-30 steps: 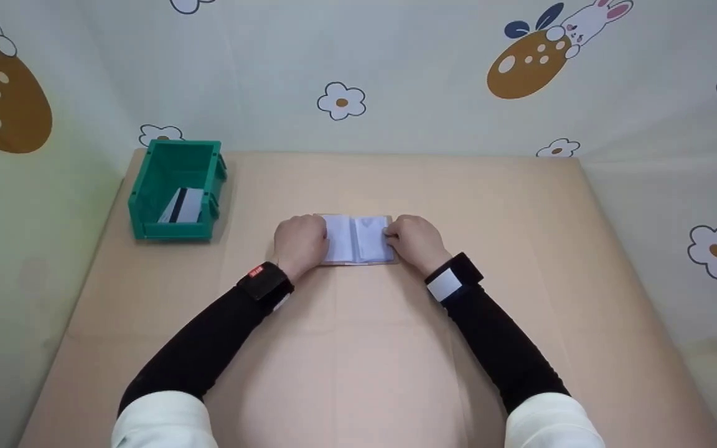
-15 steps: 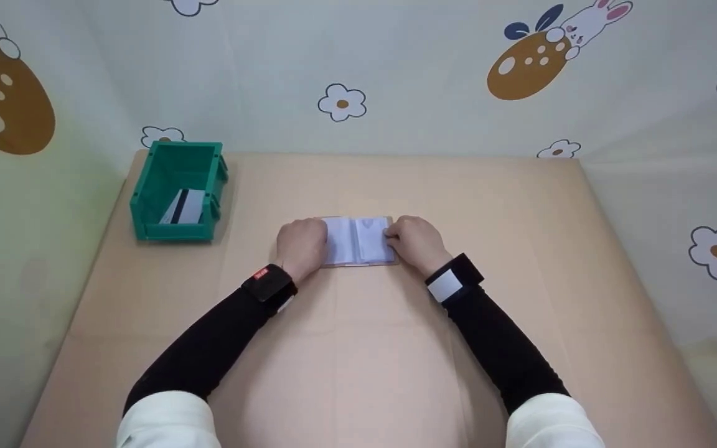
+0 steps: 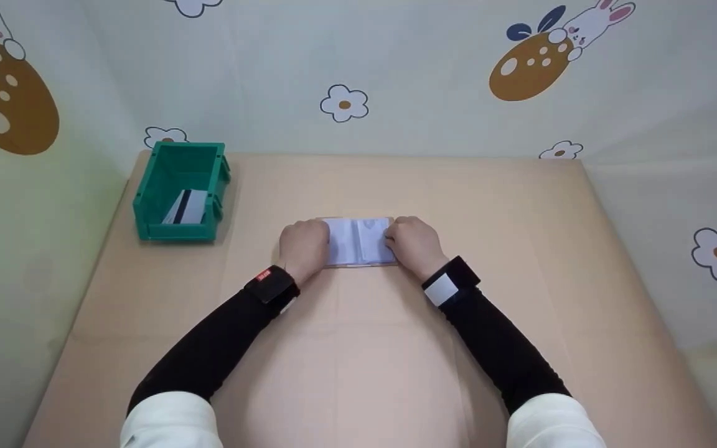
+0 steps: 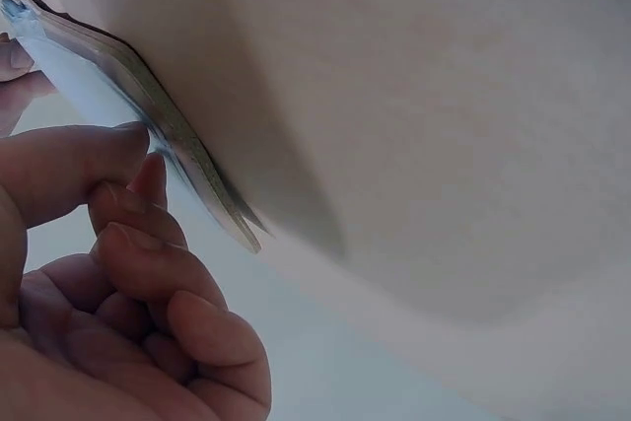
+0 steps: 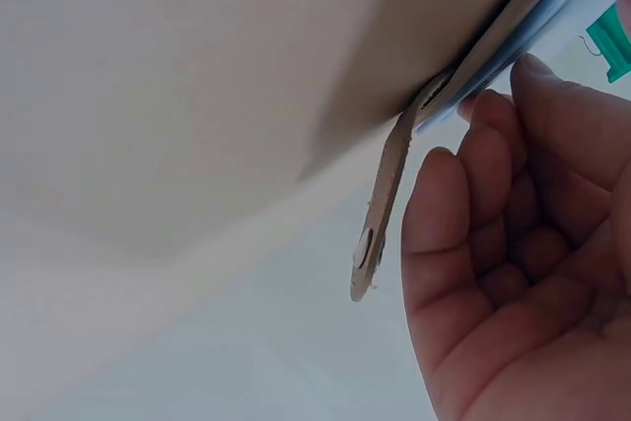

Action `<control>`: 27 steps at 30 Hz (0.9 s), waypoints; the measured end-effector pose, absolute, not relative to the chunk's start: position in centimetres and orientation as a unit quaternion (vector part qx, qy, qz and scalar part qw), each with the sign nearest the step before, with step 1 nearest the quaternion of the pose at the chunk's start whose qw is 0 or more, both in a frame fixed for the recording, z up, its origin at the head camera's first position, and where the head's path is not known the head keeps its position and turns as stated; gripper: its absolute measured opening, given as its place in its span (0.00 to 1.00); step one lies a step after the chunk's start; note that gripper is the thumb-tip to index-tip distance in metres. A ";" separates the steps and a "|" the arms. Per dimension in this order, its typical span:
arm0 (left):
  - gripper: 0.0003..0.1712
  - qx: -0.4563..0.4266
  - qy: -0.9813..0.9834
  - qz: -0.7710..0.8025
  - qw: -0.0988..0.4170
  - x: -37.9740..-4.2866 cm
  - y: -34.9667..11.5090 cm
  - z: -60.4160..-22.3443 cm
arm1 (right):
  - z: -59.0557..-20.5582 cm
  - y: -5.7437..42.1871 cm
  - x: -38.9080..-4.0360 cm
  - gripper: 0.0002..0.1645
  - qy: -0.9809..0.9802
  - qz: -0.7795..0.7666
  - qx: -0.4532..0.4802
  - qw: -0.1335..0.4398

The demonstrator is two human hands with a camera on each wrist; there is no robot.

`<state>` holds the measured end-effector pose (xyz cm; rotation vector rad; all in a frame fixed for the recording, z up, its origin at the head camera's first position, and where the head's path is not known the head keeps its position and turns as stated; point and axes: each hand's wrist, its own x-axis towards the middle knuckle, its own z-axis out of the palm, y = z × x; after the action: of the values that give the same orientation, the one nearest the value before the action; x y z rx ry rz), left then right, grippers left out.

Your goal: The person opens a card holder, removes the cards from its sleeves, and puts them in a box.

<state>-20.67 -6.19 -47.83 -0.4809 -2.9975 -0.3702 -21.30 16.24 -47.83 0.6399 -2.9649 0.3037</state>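
An open card holder [image 3: 351, 241] with pale, see-through sleeves and a tan cover lies in the middle of the table in the head view. At its left edge, my left hand [image 3: 305, 247] has curled fingers. The left wrist view shows that hand's thumb [image 4: 89, 165] and forefinger pinching the card holder's edge [image 4: 187, 140]. My right hand [image 3: 416, 244] is at the opposite edge, thumb and forefinger pinching the sleeves [image 5: 513, 51]. A tan closing strap [image 5: 385, 209] with a snap button sticks out beside the right fingers. Both hands partly cover the holder's ends.
A green bin [image 3: 178, 231] stands at the back left of the table, with white cards [image 3: 194, 206] inside, one bearing a black stripe. A tan cloth covers the table [image 3: 489, 205]. Patterned curtains [image 3: 421, 74] rise behind it and at both sides.
The head view has shifted slightly, so the bin and curtains appear a little further right and down. The right fingers have moved slightly at the edge; both hands stay at the card holder.
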 end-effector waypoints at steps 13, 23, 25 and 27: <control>0.10 -0.154 -0.978 -0.138 0.037 -20.7 -6.1 -47.8 | -47.8 15.0 -21.0 0.04 -0.965 0.113 0.230 0.051; 0.10 -0.153 -0.977 -0.148 0.033 -20.7 -6.3 -48.0 | -47.7 13.9 -21.1 0.04 -0.964 0.123 0.237 0.021; 0.10 -0.152 -0.977 -0.148 0.031 -20.6 -6.3 -48.0 | -47.8 13.7 -21.2 0.05 -0.962 0.123 0.244 0.023; 0.09 -0.151 -0.977 -0.149 0.028 -20.6 -6.3 -47.9 | -47.8 13.5 -21.3 0.05 -0.960 0.120 0.251 0.025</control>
<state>-20.59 -6.29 -47.93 -0.4647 -3.0163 -0.4588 -21.27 13.52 -47.85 0.7760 -2.9690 0.3723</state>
